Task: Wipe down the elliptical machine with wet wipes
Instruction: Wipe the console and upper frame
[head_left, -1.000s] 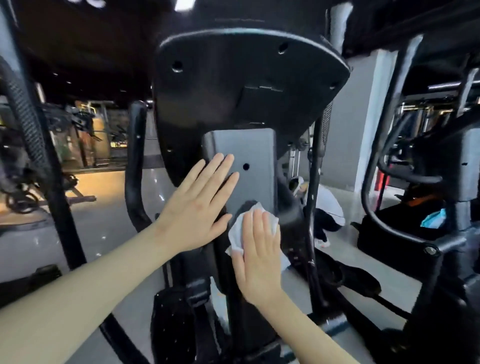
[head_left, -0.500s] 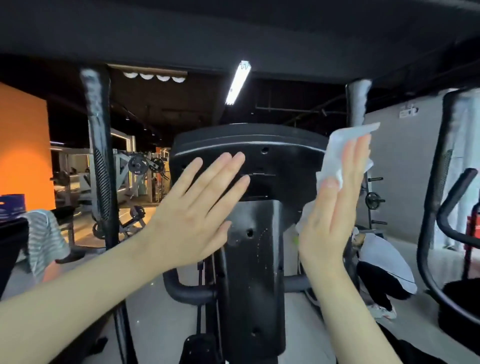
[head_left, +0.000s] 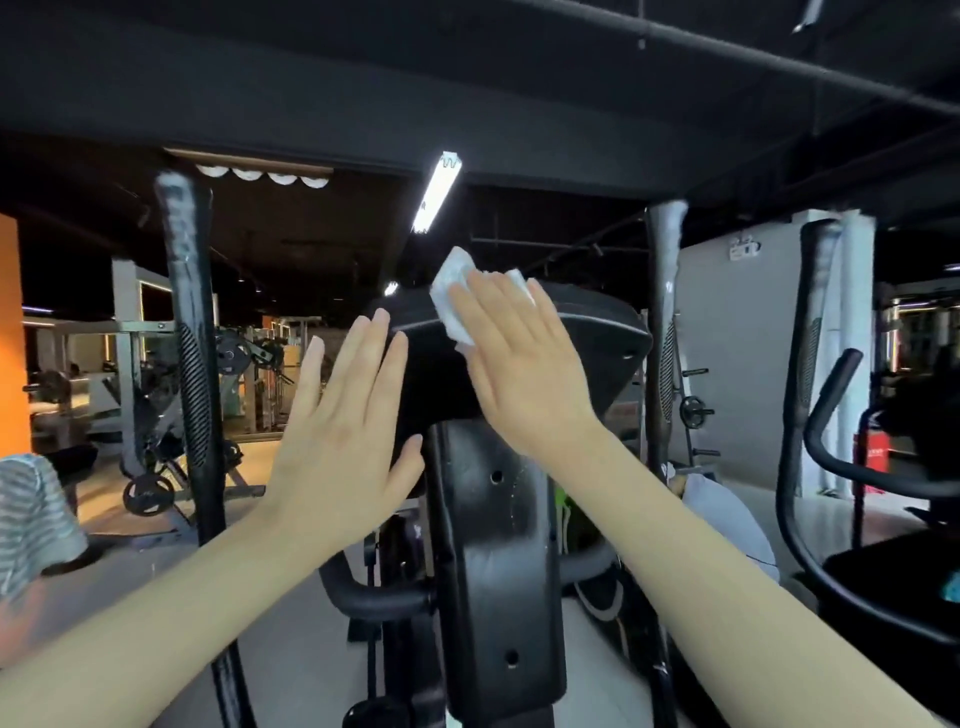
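Right hand (head_left: 519, 374), flat, presses wet wipe (head_left: 457, 299) on console (head_left: 597, 353) upper-left rim; rim runs rightward. Left hand (head_left: 343, 421) flat, empty, lower-left.

- Your wet wipe (head_left: 451, 293) is white and crumpled, pressed flat under your right hand (head_left: 519, 364) at the console housing's (head_left: 597, 353) top edge.
- Your elliptical machine (head_left: 493, 545) stands upright, black and glossy, with screw holes down its centre column.

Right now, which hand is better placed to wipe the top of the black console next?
The right hand. It presses the wet wipe flat on the upper edge of the console. The left hand is open, lower down, and has no wipe.
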